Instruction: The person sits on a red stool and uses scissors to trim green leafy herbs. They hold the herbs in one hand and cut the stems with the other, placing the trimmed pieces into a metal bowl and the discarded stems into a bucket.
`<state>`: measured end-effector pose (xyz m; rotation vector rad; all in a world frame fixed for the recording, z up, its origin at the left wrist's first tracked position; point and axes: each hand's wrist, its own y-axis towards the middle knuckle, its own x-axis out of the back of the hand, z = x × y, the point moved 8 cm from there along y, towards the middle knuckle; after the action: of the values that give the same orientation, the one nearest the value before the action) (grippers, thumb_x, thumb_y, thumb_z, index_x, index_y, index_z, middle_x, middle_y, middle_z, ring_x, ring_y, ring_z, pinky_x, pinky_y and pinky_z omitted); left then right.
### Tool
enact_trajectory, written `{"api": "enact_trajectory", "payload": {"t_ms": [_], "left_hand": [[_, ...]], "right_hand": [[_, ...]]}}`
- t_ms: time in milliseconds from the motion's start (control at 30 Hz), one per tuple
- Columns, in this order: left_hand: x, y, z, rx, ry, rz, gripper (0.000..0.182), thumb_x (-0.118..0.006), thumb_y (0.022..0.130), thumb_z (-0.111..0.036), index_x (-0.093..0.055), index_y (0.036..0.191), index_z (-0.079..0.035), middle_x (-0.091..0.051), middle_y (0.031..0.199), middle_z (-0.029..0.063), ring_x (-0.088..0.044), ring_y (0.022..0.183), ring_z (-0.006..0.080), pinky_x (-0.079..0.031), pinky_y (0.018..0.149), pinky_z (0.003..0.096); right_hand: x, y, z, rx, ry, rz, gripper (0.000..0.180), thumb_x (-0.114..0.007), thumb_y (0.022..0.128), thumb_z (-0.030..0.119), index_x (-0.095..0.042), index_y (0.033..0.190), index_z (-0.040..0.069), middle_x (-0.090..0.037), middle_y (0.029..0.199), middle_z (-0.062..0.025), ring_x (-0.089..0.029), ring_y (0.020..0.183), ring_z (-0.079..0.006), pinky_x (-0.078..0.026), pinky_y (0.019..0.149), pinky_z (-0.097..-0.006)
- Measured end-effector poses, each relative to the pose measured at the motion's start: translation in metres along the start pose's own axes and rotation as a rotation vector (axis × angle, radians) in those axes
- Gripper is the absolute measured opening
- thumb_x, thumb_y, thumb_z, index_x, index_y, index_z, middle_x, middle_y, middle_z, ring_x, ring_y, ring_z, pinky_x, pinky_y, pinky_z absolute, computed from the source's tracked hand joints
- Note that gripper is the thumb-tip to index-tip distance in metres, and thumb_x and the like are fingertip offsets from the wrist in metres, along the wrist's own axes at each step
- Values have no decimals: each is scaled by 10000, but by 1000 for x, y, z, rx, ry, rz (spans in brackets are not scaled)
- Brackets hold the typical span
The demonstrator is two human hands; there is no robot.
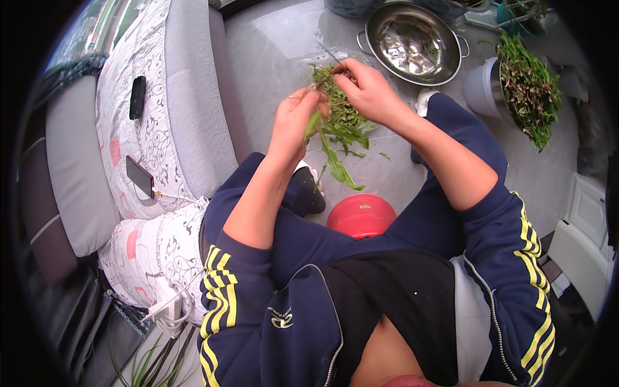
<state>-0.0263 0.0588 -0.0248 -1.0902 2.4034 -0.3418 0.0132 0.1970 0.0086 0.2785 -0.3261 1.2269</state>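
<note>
My left hand (297, 121) is closed around a leafy green plant (333, 157), whose long leaves hang down towards the floor. Close to it on the right, my right hand (362, 87) grips a thin, dark tool, perhaps a small knife (331, 52); its lower part is hidden by the fingers. Beneath both hands, a heap of cut greens (346, 109) lies on clear plastic on the grey floor. Up and to the right stands a two-handled stainless steel basin (411, 48) with bits of leaf in it.
At the right, a pale bucket (483, 89) stands by a metal bowl heaped with greens (529, 92). A red stool (362, 215) is between my legs. The sofa (193, 96) on the left carries a phone (140, 176) and a black object (138, 97). A white power strip (167, 307) hangs at its near end.
</note>
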Motion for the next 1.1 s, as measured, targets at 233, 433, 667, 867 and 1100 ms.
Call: {"api": "enact_trajectory", "payload": {"t_ms": [233, 433, 667, 867, 1100], "left_hand": [[0, -3, -2, 18, -24, -64, 178, -491, 989, -201, -569, 996, -41, -620, 687, 40, -370, 452, 32, -268, 425, 199], [-5, -4, -4, -51, 88, -70, 158, -486, 993, -182, -566, 996, -46, -627, 673, 51, -429, 485, 46, -315, 467, 201], [-11, -5, -4, -91, 135, -46, 166, -486, 994, -187, -566, 989, -42, -620, 649, 51, -465, 515, 62, -339, 498, 214], [-4, -3, 8, 16, 54, -50, 191, -503, 950, -147, -604, 969, 14, -609, 678, 54, -534, 581, 108, -405, 564, 248], [-6, 0, 13, 3, 60, -48, 174, -501, 981, -197, -561, 957, -35, -601, 619, 46, -455, 500, 71, -324, 481, 226]], "right_hand": [[-19, -29, 13, 225, -281, 52, 111, -464, 889, 61, -472, 956, -26, -596, 819, -251, -592, 785, -447, -467, 683, -521], [-33, -36, 5, 144, -347, 215, 111, -480, 835, 13, -468, 941, -15, -598, 837, -230, -612, 787, -427, -486, 676, -508], [-29, -35, 4, 198, -503, 140, 158, -497, 804, -2, -475, 960, -10, -599, 907, -214, -630, 814, -393, -509, 691, -481], [-31, -37, -8, 144, -499, 158, 147, -476, 820, 8, -474, 966, -8, -595, 932, -219, -614, 866, -409, -496, 719, -486], [-30, -37, -22, 90, -473, 200, 129, -436, 857, 31, -473, 976, -1, -590, 931, -239, -581, 881, -447, -467, 742, -509]]}}
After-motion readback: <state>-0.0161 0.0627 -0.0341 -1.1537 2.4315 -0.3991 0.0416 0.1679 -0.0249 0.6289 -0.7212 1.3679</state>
